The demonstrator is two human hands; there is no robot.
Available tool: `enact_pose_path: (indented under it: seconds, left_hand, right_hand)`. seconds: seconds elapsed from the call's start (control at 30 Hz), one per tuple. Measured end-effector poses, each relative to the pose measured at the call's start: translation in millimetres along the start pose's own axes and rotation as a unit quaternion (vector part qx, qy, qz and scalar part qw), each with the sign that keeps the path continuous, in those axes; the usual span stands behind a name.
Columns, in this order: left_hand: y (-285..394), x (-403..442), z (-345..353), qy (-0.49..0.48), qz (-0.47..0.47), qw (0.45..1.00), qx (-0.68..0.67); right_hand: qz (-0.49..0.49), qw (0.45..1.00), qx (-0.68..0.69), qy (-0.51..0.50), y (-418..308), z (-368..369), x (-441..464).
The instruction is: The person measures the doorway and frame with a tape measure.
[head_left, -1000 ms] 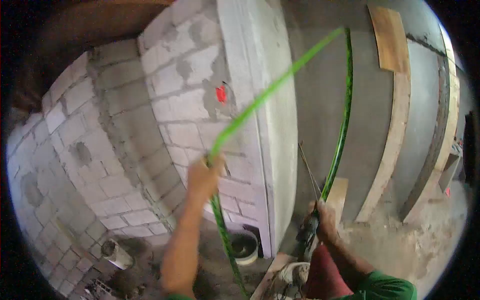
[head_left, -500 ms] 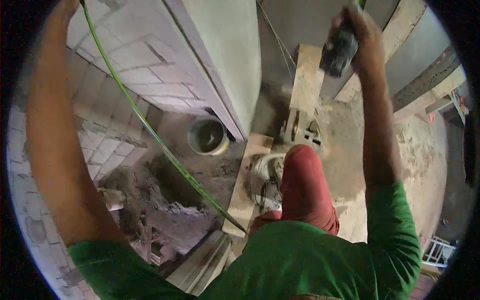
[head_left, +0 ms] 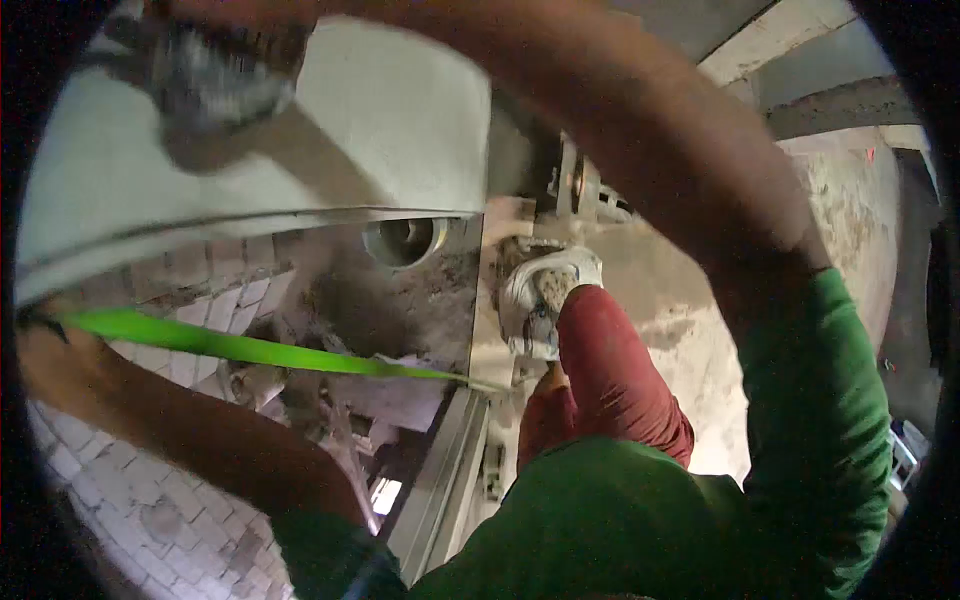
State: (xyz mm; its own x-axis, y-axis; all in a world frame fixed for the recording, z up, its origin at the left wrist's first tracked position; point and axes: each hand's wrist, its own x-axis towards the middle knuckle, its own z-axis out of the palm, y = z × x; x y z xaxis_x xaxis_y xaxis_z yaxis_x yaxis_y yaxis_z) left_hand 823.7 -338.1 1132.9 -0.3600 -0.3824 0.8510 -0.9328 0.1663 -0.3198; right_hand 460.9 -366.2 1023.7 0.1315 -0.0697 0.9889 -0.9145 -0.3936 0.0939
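My left hand [head_left: 48, 345], at the far left edge, is closed at the end of a bright green strip [head_left: 230, 345]. The strip runs taut-looking across to the middle of the view, narrowing near the boards; its far fixing cannot be made out. My right arm reaches across the top. My right hand [head_left: 245, 12], partly cut off by the top edge, grips a dark, blocky tool [head_left: 215, 85], too blurred to name. The tool is in front of a smooth pale wall [head_left: 400, 110], where a shadow falls.
A bucket [head_left: 440, 240] stands on the dirty floor below the wall. A whitish sack or container [head_left: 520, 290] is by my red-trousered knee, beside a wooden plank [head_left: 497, 235]. Long boards [head_left: 440, 490] lie lower down. Block paving or blockwork [head_left: 150, 500] shows at left.
My right hand has swung from the upper right to the upper left with the dark tool. My left hand has come lower, and the green strip is nearer horizontal. The view has shifted.
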Motion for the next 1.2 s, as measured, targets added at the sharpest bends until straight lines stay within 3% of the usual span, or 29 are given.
enact_pose_path:
  seconds: [0.03,0.07,0.1,0.17,0.2,0.33,0.43,0.53,0.63,0.7,0.73,0.77,0.83,0.9,0.97,1.03,1.07,1.1,1.17,1.2]
  left_hand:
    - [-0.2,6.2,1.6,0.003,0.004,1.0,0.017]
    - [-1.3,11.5,3.3,0.006,0.011,0.999,0.035]
    - [0.1,15.0,4.2,0.011,0.017,0.999,0.048]
    - [19.3,13.7,-1.5,0.017,0.014,0.998,0.064]
    - [39.7,13.3,-9.5,-0.004,-0.019,0.998,0.059]
    - [73.0,10.1,-22.5,-0.065,-0.111,0.991,0.045]
    - [59.0,6.1,-16.3,-0.054,-0.019,0.998,0.017]
    - [59.4,-1.0,-13.6,-0.067,-0.166,0.982,-0.067]
    - [44.8,-11.3,-12.3,-0.072,-0.061,0.994,-0.056]
    - [39.3,-0.1,-16.3,-0.068,0.009,0.997,-0.046]
    - [62.0,13.9,-27.4,-0.021,-0.035,0.994,-0.102]
    - [55.1,12.1,-28.4,-0.014,-0.037,0.994,-0.104]
    - [45.1,1.4,-29.0,-0.105,-0.059,0.989,-0.081]
    - [47.9,4.0,-35.5,-0.101,-0.083,0.988,-0.079]
    - [44.3,-0.2,-38.7,-0.178,-0.18,0.961,-0.107]
    - [49.7,19.7,-53.6,-0.206,-0.148,0.967,-0.029]
    - [69.8,50.8,-76.0,-0.161,-0.378,0.871,-0.268]
    - [78.3,68.3,-91.7,-0.096,-0.562,0.67,-0.475]
    - [57.6,63.7,-98.4,-0.095,-0.527,0.697,-0.476]
    - [47.7,62.0,-104.7,-0.098,-0.49,0.724,-0.475]
  right_hand:
    - [0.045,0.996,0.065,-0.034,-1.2,19.7,-1.0]
    - [0.219,0.93,0.215,-0.202,-25.7,0.2,7.8]
    - [0.227,0.927,0.219,-0.205,-33.9,-6.7,10.7]
    - [0.289,0.906,0.297,-0.08,-44.6,-13.8,10.0]
    - [0.358,0.864,0.329,-0.13,-47.2,-10.5,9.6]
    - [0.356,0.848,0.351,-0.175,-40.6,-21.4,16.2]
    - [0.373,0.839,0.355,-0.177,-39.0,-30.5,25.5]
    - [0.367,0.834,0.352,-0.215,-39.1,-38.8,31.9]
    - [0.374,0.825,0.337,-0.257,-41.1,-48.0,39.8]
    - [0.35,0.865,0.294,-0.206,-41.1,-54.0,47.9]
    - [0.382,0.813,0.327,-0.293,-35.7,-63.4,53.6]
    - [0.378,0.817,0.324,-0.291,-32.8,-69.7,59.6]
    - [0.382,0.8,0.329,-0.325,-28.4,-82.7,70.8]
    - [0.386,0.797,0.315,-0.34,-22.5,-93.5,88.8]
    - [0.391,0.797,0.301,-0.347,-15.7,-113.2,106.9]
    - [0.419,0.779,0.254,-0.391,-6.2,-139.3,124.8]
    - [0.416,0.78,0.254,-0.392,-1.6,-151.5,136.8]
    - [0.441,0.775,0.236,-0.387,3.0,-166.6,149.5]
    - [0.507,0.746,0.222,-0.371,13.1,-195.1,174.8]
    - [0.497,0.771,0.223,-0.33,20.2,-206.5,179.3]
